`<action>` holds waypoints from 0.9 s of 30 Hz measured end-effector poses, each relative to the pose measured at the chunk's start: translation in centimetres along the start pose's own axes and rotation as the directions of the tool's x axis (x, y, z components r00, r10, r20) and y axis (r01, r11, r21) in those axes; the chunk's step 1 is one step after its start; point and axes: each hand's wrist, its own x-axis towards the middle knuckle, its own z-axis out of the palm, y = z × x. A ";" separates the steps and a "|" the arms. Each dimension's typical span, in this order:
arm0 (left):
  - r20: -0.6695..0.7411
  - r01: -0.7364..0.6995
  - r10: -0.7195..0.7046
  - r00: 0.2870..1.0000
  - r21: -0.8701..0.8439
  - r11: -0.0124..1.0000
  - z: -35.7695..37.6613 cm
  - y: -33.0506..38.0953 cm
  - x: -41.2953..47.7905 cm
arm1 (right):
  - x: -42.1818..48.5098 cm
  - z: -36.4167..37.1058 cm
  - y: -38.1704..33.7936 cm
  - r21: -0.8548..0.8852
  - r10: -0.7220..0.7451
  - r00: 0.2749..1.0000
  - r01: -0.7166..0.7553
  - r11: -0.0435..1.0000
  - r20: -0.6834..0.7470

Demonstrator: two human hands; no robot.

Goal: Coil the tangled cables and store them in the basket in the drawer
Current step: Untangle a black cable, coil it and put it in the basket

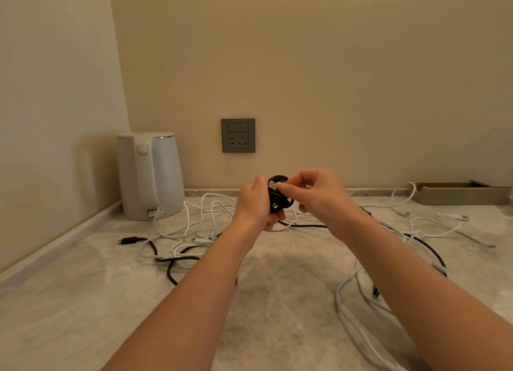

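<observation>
Black cable coil [277,198] sits gripped in the left hand [254,204]; right hand [316,197] fingers pinch its USB plug [273,186]. White cables [194,220] sprawl tangled along the worktop [277,301] near its back edge.

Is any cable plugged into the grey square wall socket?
No, the grey square wall socket shows bare holes, and no cable runs up to it.

The tabletop [277,301] looks like stone with pale marble veining, smooth and softly glossy. The black cable coil [278,179] has a matt, rubbery jacket, and its USB plug [273,186] shows bare shiny metal. The white cables [200,240] look like smooth plastic with a slight sheen. The kettle [163,176] is matt white plastic with a bright metal rim. The wall socket [238,135] is grey with a satin finish.
</observation>
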 end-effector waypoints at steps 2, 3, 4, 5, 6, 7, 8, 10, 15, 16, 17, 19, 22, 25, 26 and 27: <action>0.017 0.036 -0.036 0.999 -0.003 0.999 -0.2 -0.1 0.1 | 0.0 -0.3 0.0 -0.057 -0.029 0.998 0.032 0.998 0.047; 0.025 0.061 -0.061 0.998 0.011 0.998 -0.3 -0.2 0.1 | 0.1 -0.5 0.0 -0.090 -0.046 0.996 0.053 0.995 0.080; 0.032 0.084 -0.085 0.996 0.035 0.996 -0.3 -0.2 0.2 | 0.2 -0.7 0.2 -0.135 -0.060 0.991 0.075 0.988 0.116; 0.038 0.101 -0.104 0.994 0.069 0.992 -0.4 -0.2 0.2 | 0.3 -0.9 0.3 -0.193 -0.068 0.986 0.096 0.977 0.151; 0.040 0.110 -0.115 0.992 0.112 0.988 -0.4 -0.2 0.2 | 0.4 -1.1 0.4 -0.254 -0.073 0.980 0.119 0.960 0.185; 0.039 0.110 -0.118 0.992 0.162 0.981 -0.4 -0.2 0.2 | 0.5 -1.2 0.4 -0.310 -0.077 0.973 0.144 0.940 0.218; 0.035 0.102 -0.112 0.993 0.221 0.970 -0.4 -0.3 0.2 | 0.5 -1.2 0.5 -0.359 -0.079 0.967 0.165 0.919 0.244; 0.030 0.079 -0.095 0.995 0.335 0.939 -0.3 -0.7 0.2 | 0.4 -1.0 0.6 -0.459 -0.075 0.955 0.206 0.865 0.287; 0.054 0.093 -0.114 0.992 0.303 0.948 -0.4 -0.8 0.3 | 0.3 -0.8 0.7 -0.428 -0.109 0.941 0.246 0.869 0.320; 0.057 0.106 -0.124 0.991 0.244 0.964 -0.4 -0.6 0.3 | 0.2 -0.7 0.6 -0.403 -0.117 0.948 0.235 0.885 0.294; 0.054 0.122 -0.134 0.989 0.185 0.975 -0.4 -0.6 0.3 | 0.1 -0.6 0.5 -0.399 -0.127 0.955 0.231 0.888 0.269; 0.043 0.146 -0.148 0.988 0.060 0.988 -0.5 -0.5 0.5 | 0.0 -0.3 0.0 -0.407 -0.161 0.956 0.252 0.878 0.246; 0.040 0.186 -0.182 0.983 -0.153 0.971 -0.6 -0.3 0.7 | -0.2 0.4 -0.1 -0.368 -0.235 0.941 0.314 0.875 0.243; 0.071 0.211 -0.199 0.977 -0.266 0.941 -0.5 0.0 0.6 | -0.4 1.1 0.3 -0.412 -0.345 0.931 0.363 0.836 0.120; 0.085 0.223 -0.207 0.975 -0.283 0.933 -0.4 0.1 0.6 | -0.4 1.2 0.4 -0.430 -0.373 0.924 0.373 0.822 0.087; 0.103 0.235 -0.214 0.972 -0.296 0.926 -0.4 0.1 0.6 | -0.4 1.2 0.3 -0.437 -0.388 0.919 0.375 0.818 0.062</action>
